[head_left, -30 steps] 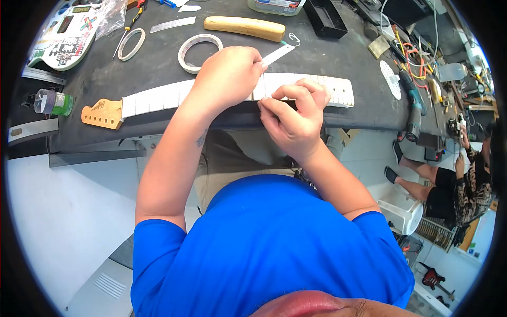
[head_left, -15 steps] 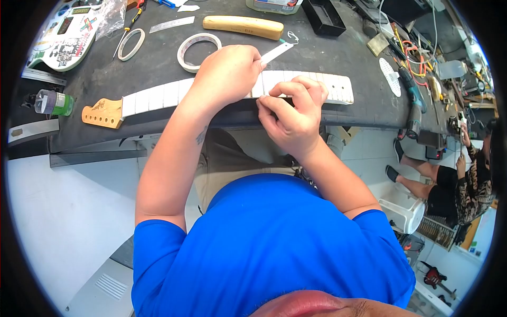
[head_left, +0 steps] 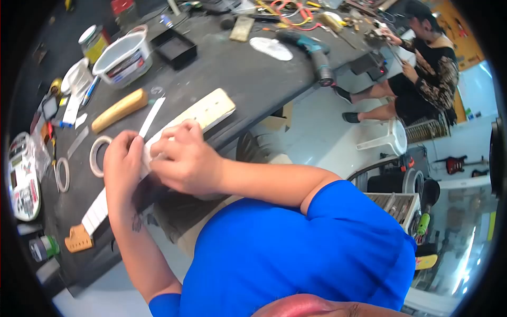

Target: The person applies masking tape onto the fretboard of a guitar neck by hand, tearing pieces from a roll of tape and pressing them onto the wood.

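Guitar neck [head_left: 213, 108] beneath left fingers [head_left: 135, 148], right fingers [head_left: 170, 147].

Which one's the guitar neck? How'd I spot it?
Find the big dark workbench. Near its front edge, the person's bare left hand and bare right hand lie over a long, pale guitar neck. Unlike the curved tan wooden block beyond, it ends in a tan wooden headstock with a row of holes.

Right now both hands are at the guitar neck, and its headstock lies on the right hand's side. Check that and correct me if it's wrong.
One thing is wrong: the headstock lies on the left hand side, not the right hand side, as the head view shows. Both hands are indeed at the guitar neck.
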Available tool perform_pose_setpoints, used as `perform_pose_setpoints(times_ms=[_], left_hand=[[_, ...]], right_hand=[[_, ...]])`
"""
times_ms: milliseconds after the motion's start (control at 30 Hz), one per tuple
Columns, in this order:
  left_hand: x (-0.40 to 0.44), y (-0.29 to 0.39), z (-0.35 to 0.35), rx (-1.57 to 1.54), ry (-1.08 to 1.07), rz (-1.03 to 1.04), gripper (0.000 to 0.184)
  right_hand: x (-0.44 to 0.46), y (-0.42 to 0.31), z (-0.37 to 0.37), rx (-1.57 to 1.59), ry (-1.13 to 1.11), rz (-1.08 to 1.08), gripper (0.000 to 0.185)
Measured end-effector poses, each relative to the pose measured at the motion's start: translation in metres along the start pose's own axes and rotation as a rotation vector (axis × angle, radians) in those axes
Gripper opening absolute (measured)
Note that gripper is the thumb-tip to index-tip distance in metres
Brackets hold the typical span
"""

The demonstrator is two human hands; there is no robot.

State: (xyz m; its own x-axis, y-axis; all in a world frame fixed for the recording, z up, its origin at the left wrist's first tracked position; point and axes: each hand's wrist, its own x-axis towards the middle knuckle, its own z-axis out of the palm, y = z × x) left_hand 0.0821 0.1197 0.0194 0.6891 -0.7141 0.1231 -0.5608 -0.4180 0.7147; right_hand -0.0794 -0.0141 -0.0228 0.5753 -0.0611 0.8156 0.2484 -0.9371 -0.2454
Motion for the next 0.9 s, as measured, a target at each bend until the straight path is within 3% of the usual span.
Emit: perform_pose_setpoints(times_ms=[100,233,467,900], left_hand=[[0.000,-0.012,0.002,0.042,0.015,0.078,0.022],[-0.004,-0.001,-0.004,0.115,0.003,0.019,0.028],[-0.004,0.007,-0.004,0.111,-0.035,-0.093,0.029],[-0.004,0.006,-0.004,0.128,-0.045,-0.072,0.030]], right_hand=[[0.002,0.003,-0.002,0.037,-0.029,0.000,0.026],[0.002,0.003,0.002,0.067,-0.016,-0.031,0.036],[0.000,0.008,0.007,0.095,0.026,-0.065,0.032],[-0.001,0.008,0.009,0.073,0.033,-0.092,0.033]])
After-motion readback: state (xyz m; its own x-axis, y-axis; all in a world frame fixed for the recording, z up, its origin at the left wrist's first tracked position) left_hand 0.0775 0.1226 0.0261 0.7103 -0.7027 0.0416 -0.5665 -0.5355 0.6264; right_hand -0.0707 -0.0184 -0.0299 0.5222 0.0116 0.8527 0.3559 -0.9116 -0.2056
